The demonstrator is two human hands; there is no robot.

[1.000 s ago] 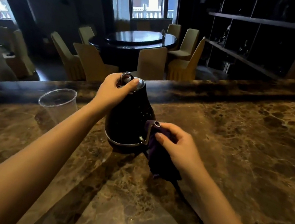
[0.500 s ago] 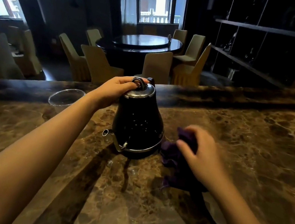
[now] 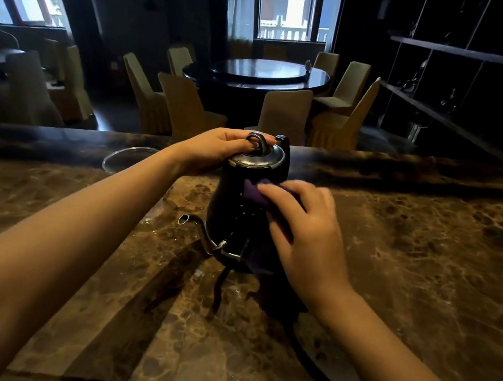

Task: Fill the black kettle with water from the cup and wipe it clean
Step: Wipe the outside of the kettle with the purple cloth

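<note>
The black kettle stands upright on the brown marble counter, its thin spout pointing toward me and to the left. My left hand rests on the silver lid with fingers hooked at the ring knob. My right hand presses a purple cloth against the kettle's right side, high on the body. The clear plastic cup stands behind my left forearm, mostly hidden, with only its rim showing.
A raised dark ledge runs along the counter's far side. A black cord trails from the kettle toward the front right edge. Beyond the counter are a round dark table and several covered chairs.
The kettle went from tilted to upright, with the spout now facing me. My right hand lifted the cloth from the counter beside the base up onto the kettle's upper side.
</note>
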